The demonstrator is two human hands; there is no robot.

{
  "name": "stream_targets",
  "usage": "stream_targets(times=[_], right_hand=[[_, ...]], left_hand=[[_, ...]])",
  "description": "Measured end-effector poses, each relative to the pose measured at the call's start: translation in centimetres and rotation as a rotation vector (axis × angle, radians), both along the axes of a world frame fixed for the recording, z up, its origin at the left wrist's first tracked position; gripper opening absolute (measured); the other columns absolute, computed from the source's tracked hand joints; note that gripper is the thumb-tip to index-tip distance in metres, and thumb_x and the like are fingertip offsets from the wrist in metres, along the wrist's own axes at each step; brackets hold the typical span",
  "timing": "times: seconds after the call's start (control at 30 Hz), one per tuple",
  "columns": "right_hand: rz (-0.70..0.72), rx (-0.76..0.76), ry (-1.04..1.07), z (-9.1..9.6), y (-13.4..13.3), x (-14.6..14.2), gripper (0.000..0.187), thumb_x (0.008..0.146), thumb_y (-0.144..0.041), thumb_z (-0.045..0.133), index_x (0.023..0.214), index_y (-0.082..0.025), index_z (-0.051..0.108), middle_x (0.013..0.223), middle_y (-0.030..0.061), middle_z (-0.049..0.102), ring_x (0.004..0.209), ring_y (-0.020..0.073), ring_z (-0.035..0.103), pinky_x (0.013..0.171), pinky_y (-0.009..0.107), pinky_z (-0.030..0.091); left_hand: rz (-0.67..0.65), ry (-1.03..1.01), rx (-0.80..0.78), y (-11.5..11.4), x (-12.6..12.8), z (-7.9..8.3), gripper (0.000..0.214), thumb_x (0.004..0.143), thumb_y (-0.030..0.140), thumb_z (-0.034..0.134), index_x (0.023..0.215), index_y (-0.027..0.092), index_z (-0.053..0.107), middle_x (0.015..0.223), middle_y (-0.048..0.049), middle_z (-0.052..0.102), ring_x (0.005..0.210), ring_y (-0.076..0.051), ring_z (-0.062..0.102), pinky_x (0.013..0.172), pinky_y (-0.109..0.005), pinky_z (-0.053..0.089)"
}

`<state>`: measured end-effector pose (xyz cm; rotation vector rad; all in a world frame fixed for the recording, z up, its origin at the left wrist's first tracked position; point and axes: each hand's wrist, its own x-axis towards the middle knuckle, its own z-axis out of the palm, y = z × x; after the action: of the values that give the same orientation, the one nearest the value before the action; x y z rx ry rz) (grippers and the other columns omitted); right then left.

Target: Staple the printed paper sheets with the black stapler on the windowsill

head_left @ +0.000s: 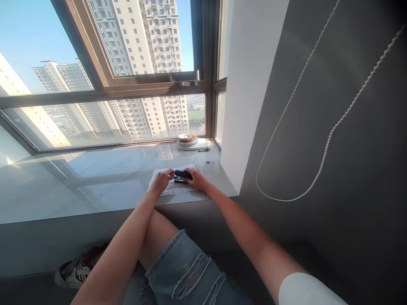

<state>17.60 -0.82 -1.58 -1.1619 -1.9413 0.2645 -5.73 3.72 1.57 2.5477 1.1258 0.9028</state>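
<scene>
A black stapler (182,174) rests on a printed sheet of paper (178,188) lying on the pale stone window sill (95,178). My left hand (162,180) is closed on the stapler's left end, fingers pinched. From the right, my right hand (197,178) covers and grips the stapler's right end. Both forearms reach forward over my raised knee in torn denim shorts (187,271).
A stack of plates (188,140) stands at the sill's far right corner, with small dark bits (207,156) beside it. A white pillar (248,93) and a grey wall with a bead cord (318,127) lie to the right. A sneaker (74,271) is on the floor.
</scene>
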Motion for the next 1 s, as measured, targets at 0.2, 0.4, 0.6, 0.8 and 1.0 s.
stream_targets(times=[0.2, 0.4, 0.6, 0.8, 1.0], right_hand=[[0.008, 0.004, 0.000, 0.35, -0.33, -0.03, 0.041, 0.088, -0.026, 0.073, 0.128, -0.021, 0.066, 0.116, 0.0082, 0.070, 0.111, 0.0257, 0.063, 0.100, 0.039, 0.048], [0.001, -0.026, -0.013, 0.50, -0.45, 0.08, 0.040, 0.089, -0.030, 0.072, 0.128, -0.021, 0.065, 0.115, 0.0094, 0.069, 0.107, 0.0262, 0.063, 0.096, 0.039, 0.049], [0.034, -0.005, -0.003, 0.07, -0.02, 0.21, 0.039, 0.089, -0.030, 0.071, 0.127, -0.022, 0.065, 0.116, 0.0084, 0.069, 0.111, 0.0266, 0.062, 0.098, 0.039, 0.047], [0.036, -0.007, -0.005, 0.32, -0.20, 0.18, 0.039, 0.089, -0.028, 0.071, 0.126, -0.021, 0.065, 0.115, 0.0086, 0.069, 0.109, 0.0257, 0.062, 0.097, 0.038, 0.047], [0.026, -0.020, -0.007, 0.36, -0.29, 0.21, 0.040, 0.089, -0.030, 0.072, 0.127, -0.021, 0.065, 0.116, 0.0085, 0.069, 0.108, 0.0253, 0.062, 0.097, 0.038, 0.046]], left_hand=[[0.016, 0.075, 0.077, -0.30, -0.27, 0.02, 0.021, 0.087, 0.015, 0.060, 0.102, 0.025, 0.069, 0.094, -0.0050, 0.078, 0.091, -0.026, 0.073, 0.081, -0.032, 0.051], [-0.040, 0.047, 0.123, -0.33, -0.43, 0.22, 0.022, 0.091, 0.015, 0.055, 0.103, 0.026, 0.070, 0.094, -0.0029, 0.078, 0.091, -0.024, 0.073, 0.081, -0.033, 0.051], [-0.030, 0.023, 0.129, -0.21, -0.37, 0.02, 0.022, 0.089, 0.013, 0.059, 0.103, 0.024, 0.072, 0.096, -0.0038, 0.075, 0.090, -0.023, 0.071, 0.085, -0.033, 0.051], [0.037, -0.065, 0.131, -0.80, -0.28, 0.05, 0.025, 0.091, 0.016, 0.056, 0.105, 0.021, 0.075, 0.100, -0.0070, 0.069, 0.086, -0.021, 0.067, 0.080, -0.031, 0.052], [0.068, -0.122, 0.082, -0.81, -0.53, -0.15, 0.023, 0.088, 0.017, 0.060, 0.105, 0.021, 0.075, 0.097, -0.0062, 0.072, 0.090, -0.022, 0.067, 0.086, -0.033, 0.053]])
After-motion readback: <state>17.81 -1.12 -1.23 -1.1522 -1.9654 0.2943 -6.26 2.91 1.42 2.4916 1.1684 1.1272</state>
